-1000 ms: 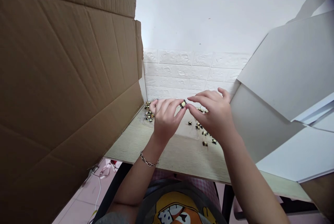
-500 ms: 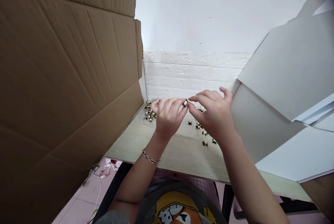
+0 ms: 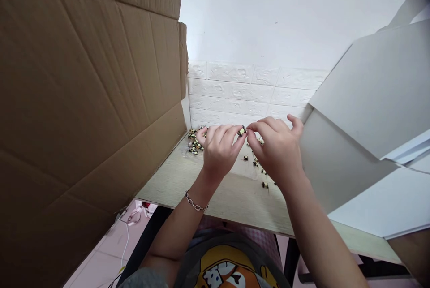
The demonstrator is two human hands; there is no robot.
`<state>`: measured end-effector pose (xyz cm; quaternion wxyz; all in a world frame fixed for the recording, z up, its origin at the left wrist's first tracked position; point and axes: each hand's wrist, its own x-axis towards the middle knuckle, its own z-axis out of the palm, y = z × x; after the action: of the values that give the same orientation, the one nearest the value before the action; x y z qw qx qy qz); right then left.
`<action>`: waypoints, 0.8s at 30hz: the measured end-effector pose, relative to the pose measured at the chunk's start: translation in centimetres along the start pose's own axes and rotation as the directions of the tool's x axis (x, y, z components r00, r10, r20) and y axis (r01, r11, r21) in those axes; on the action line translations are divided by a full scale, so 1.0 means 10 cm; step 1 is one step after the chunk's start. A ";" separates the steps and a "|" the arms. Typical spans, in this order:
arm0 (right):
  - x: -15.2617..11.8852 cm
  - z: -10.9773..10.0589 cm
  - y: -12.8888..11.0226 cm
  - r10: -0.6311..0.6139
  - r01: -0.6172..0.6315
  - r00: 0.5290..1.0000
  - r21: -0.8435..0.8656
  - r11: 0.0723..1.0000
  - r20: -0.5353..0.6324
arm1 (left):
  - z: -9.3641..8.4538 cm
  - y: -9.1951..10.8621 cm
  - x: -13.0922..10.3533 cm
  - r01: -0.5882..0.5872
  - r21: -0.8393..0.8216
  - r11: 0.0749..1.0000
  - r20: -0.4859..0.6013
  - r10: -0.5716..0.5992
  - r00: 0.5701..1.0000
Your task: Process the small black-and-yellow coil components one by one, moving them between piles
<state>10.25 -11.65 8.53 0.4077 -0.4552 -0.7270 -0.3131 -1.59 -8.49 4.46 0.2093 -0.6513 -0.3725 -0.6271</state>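
Note:
Above the light wooden table point(image 3: 235, 194), my left hand point(image 3: 220, 147) pinches a small black and pale-yellow coil part point(image 3: 241, 131) between thumb and fingertips. My right hand point(image 3: 277, 147) is closed in a pinch at the right end of that part, thumb and index finger together; whatever lies between those fingertips is too small to make out. A pile of similar coil parts point(image 3: 195, 144) lies at the back left, partly behind my left hand. Several more lie loosely beneath and beside my right hand, one of them point(image 3: 265, 185) nearest the front edge.
A tall brown cardboard sheet point(image 3: 101, 82) stands along the left side. White and grey panels point(image 3: 349, 162) lean on the right. Behind the table is a white wall with a brick pattern point(image 3: 231, 91). A cable point(image 3: 126, 245) hangs below at the left.
The view has shifted slightly. Both hands keep their pinches, and the coil part between them has turned a little and shows more of its yellow side.

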 end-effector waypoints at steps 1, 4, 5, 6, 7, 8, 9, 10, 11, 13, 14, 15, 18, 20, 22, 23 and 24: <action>0.00 0.00 -0.01 0.008 -0.008 1.000 0.004 1.000 0.006 | -0.01 0.01 0.01 0.004 -0.002 1.000 -0.008 -0.004 1.000; -0.01 -0.02 -0.03 0.022 -0.022 1.000 0.047 0.999 0.013 | -0.08 0.04 0.04 0.013 -0.028 1.000 -0.009 -0.013 1.000; -0.01 -0.02 -0.03 0.021 -0.022 1.000 0.075 0.997 0.013 | -0.10 0.05 0.05 0.026 -0.043 0.999 -0.002 -0.026 1.000; -0.01 -0.03 -0.02 0.017 -0.018 1.000 0.107 0.994 0.012 | -0.13 0.07 0.06 0.045 -0.062 0.997 0.008 -0.045 0.999; -0.01 -0.03 -0.02 0.011 -0.011 1.000 0.139 0.990 0.007 | -0.16 0.08 0.07 0.072 -0.085 0.994 0.022 -0.071 0.997; -0.01 -0.04 -0.01 0.007 -0.007 1.000 0.168 0.986 0.000 | -0.18 0.10 0.09 0.103 -0.109 0.989 0.037 -0.099 0.994; -0.01 -0.04 -0.01 0.009 -0.005 1.000 0.191 0.982 -0.017 | -0.21 0.12 0.10 0.132 -0.137 0.982 0.052 -0.126 0.991; -0.01 -0.04 -0.01 0.017 -0.009 0.999 0.206 0.979 -0.038 | -0.23 0.13 0.11 0.160 -0.165 0.973 0.065 -0.151 0.986; -0.02 -0.05 -0.01 0.032 -0.018 0.998 0.217 0.976 -0.062 | -0.25 0.15 0.12 0.185 -0.194 0.963 0.077 -0.173 0.982; -0.03 -0.06 -0.02 0.074 -0.049 0.992 0.242 0.969 -0.098 | -0.27 0.18 0.13 0.227 -0.249 0.942 0.093 -0.210 0.973; -0.03 -0.07 -0.03 0.095 -0.064 0.990 0.260 0.963 -0.107 | -0.28 0.19 0.13 0.247 -0.279 0.928 0.102 -0.227 0.968; -0.04 -0.07 -0.03 0.111 -0.077 0.988 0.283 0.956 -0.107 | -0.29 0.19 0.14 0.272 -0.314 0.910 0.116 -0.247 0.962; -0.04 -0.08 -0.04 0.136 -0.101 0.988 0.352 0.931 -0.077 | -0.30 0.20 0.13 0.370 -0.434 0.822 0.192 -0.316 0.929; -0.04 -0.07 -0.03 0.137 -0.104 0.989 0.381 0.919 -0.062 | -0.30 0.20 0.13 0.433 -0.502 0.748 0.251 -0.353 0.901; -0.05 -0.06 -0.03 0.135 -0.100 0.989 0.389 0.916 -0.063 | -0.29 0.21 0.13 0.475 -0.540 0.695 0.291 -0.376 0.880; -0.05 -0.06 -0.03 0.130 -0.093 0.989 0.385 0.918 -0.071 | -0.29 0.22 0.13 0.489 -0.550 0.677 0.302 -0.384 0.872; -0.06 -0.05 -0.03 0.125 -0.086 0.989 0.376 0.922 -0.082 | -0.28 0.22 0.12 0.500 -0.556 0.664 0.311 -0.391 0.866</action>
<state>10.31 -12.45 8.23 0.5403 -0.3912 -0.7252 -0.1707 -1.88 -11.71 6.46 -0.2083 -0.6208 -0.3095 -0.6896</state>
